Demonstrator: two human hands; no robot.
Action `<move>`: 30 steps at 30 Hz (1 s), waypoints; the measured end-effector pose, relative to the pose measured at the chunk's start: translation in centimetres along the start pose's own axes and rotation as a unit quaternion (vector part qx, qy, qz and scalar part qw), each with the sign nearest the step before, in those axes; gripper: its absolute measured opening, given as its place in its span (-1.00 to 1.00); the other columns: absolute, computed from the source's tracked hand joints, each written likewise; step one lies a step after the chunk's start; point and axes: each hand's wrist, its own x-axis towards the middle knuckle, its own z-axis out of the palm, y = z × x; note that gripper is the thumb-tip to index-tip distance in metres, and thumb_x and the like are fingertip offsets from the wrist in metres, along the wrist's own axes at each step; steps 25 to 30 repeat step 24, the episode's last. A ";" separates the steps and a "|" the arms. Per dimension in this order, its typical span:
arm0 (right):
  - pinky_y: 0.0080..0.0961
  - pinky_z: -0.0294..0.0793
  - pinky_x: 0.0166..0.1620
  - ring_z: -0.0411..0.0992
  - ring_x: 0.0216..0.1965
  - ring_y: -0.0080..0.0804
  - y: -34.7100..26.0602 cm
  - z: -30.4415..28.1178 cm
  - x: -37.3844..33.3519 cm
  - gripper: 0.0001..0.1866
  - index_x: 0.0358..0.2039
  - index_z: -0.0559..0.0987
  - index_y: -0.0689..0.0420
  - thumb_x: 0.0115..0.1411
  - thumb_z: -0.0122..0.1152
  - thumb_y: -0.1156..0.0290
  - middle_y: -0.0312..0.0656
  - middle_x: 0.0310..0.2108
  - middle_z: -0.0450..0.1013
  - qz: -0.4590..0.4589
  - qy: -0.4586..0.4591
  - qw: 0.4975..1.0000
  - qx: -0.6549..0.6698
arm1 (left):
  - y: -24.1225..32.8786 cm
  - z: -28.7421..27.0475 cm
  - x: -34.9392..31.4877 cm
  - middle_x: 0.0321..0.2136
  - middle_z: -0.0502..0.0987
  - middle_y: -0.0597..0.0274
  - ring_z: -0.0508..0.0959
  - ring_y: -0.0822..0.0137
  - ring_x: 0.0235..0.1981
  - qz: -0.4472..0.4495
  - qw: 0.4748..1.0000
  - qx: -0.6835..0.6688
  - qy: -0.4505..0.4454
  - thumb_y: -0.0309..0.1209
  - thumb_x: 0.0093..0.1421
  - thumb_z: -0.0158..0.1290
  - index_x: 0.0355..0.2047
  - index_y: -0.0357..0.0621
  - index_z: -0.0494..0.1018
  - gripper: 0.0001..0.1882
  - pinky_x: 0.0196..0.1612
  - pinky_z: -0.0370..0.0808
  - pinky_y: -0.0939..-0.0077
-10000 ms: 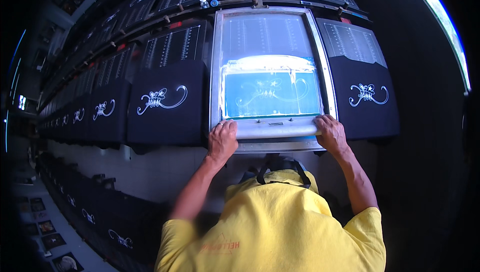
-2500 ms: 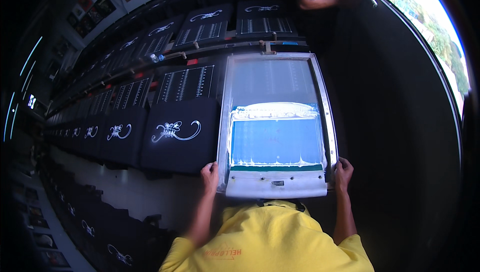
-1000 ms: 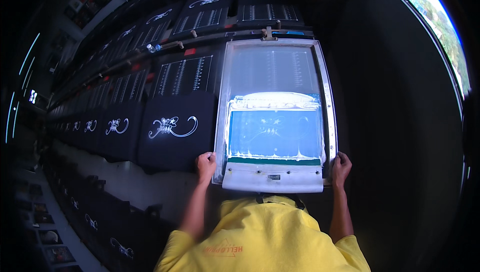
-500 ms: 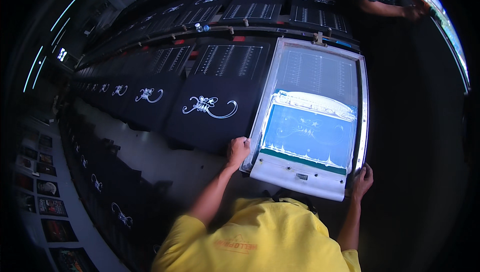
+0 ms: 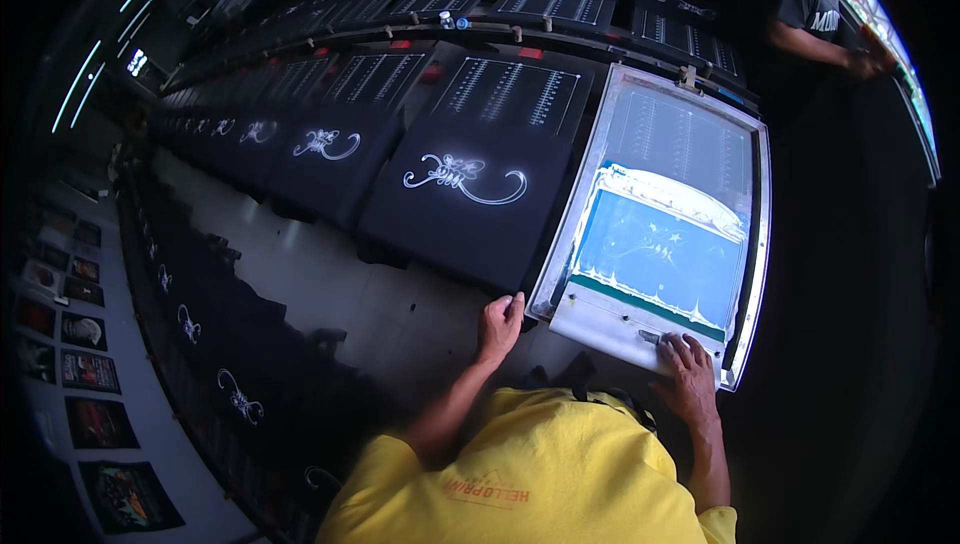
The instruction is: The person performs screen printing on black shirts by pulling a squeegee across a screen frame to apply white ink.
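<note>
A silk-screen printing frame (image 5: 757,244) lies at the right end of a row of dark fabric pieces. White ink (image 5: 675,199) forms a thick band across its mesh, above a blue stencil area (image 5: 655,254) with a faint scroll design. My right hand (image 5: 690,374) rests on the white flap (image 5: 600,322) at the frame's near edge, its fingers spread and gripping nothing. Beside the near left corner, my left hand (image 5: 500,329) is loosely closed, a small gap between it and the frame. Nothing shows in its fingers.
A dark fabric piece (image 5: 460,214) with a white scroll print lies left of the frame, others beyond it. Behind runs a rail (image 5: 400,29) bearing a small bottle (image 5: 446,20). At far right another person's arm (image 5: 815,47) shows. Pictures (image 5: 105,422) line the left.
My left hand has come off the frame's near left corner. My right hand has moved from the frame's right side onto the near flap. The view has shifted, so the frame appears farther right.
</note>
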 end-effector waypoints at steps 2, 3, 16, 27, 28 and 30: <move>-0.09 0.30 0.24 0.26 0.26 -0.08 0.3 -0.7 -0.9 -0.21 0.21 0.43 0.01 -0.12 0.47 0.37 -0.24 0.25 0.34 -0.006 -0.026 0.999 -0.035 | -1.0 1.5 -3.7 -0.71 0.27 -0.09 0.30 0.01 -0.70 -0.005 0.999 -0.048 -0.021 -0.25 0.36 0.01 -0.61 -0.32 0.28 -0.54 -0.56 0.23 0.21; -0.09 0.31 0.23 0.27 0.24 -0.08 0.5 -0.6 -0.5 -0.20 0.21 0.42 -0.01 -0.13 0.46 0.38 -0.24 0.24 0.35 -0.010 -0.032 0.999 -0.036 | -1.5 1.9 -4.8 -0.71 0.25 -0.11 0.27 0.01 -0.69 -0.013 0.997 -0.073 -0.030 -0.25 0.36 0.00 -0.60 -0.33 0.28 -0.55 -0.56 0.22 0.22; -0.18 0.46 -0.10 0.45 -0.19 -0.10 0.8 -2.2 5.9 -0.52 -0.10 0.45 0.12 -0.11 0.29 0.50 -0.13 -0.25 0.48 0.012 0.029 0.998 -0.054 | 2.0 10.6 -7.1 -0.45 0.50 0.29 0.38 0.56 -0.67 -0.202 0.793 -0.241 -0.521 -0.09 0.46 -0.17 -0.18 -0.17 0.36 -0.64 -0.66 0.24 0.63; -0.18 0.45 -0.09 0.44 -0.15 -0.09 1.2 -0.2 5.3 -0.43 -0.04 0.46 0.09 -0.14 0.42 0.41 -0.13 -0.19 0.45 0.009 0.028 0.996 -0.082 | 1.0 14.4 -7.7 -0.41 0.54 0.21 0.41 0.53 -0.64 -0.355 0.757 -0.317 -0.449 0.07 0.46 -0.28 -0.16 -0.07 0.30 -0.55 -0.67 0.21 0.62; -0.18 0.45 -0.09 0.44 -0.15 -0.09 1.2 -0.2 5.3 -0.43 -0.04 0.46 0.09 -0.14 0.42 0.41 -0.13 -0.19 0.45 0.009 0.028 0.996 -0.082 | 1.0 14.4 -7.7 -0.41 0.54 0.21 0.41 0.53 -0.64 -0.355 0.757 -0.317 -0.449 0.07 0.46 -0.28 -0.16 -0.07 0.30 -0.55 -0.67 0.21 0.62; -0.18 0.45 -0.09 0.44 -0.15 -0.09 1.2 -0.2 5.3 -0.43 -0.04 0.46 0.09 -0.14 0.42 0.41 -0.13 -0.19 0.45 0.009 0.028 0.996 -0.082 | 1.0 14.4 -7.7 -0.41 0.54 0.21 0.41 0.53 -0.64 -0.355 0.757 -0.317 -0.449 0.07 0.46 -0.28 -0.16 -0.07 0.30 -0.55 -0.67 0.21 0.62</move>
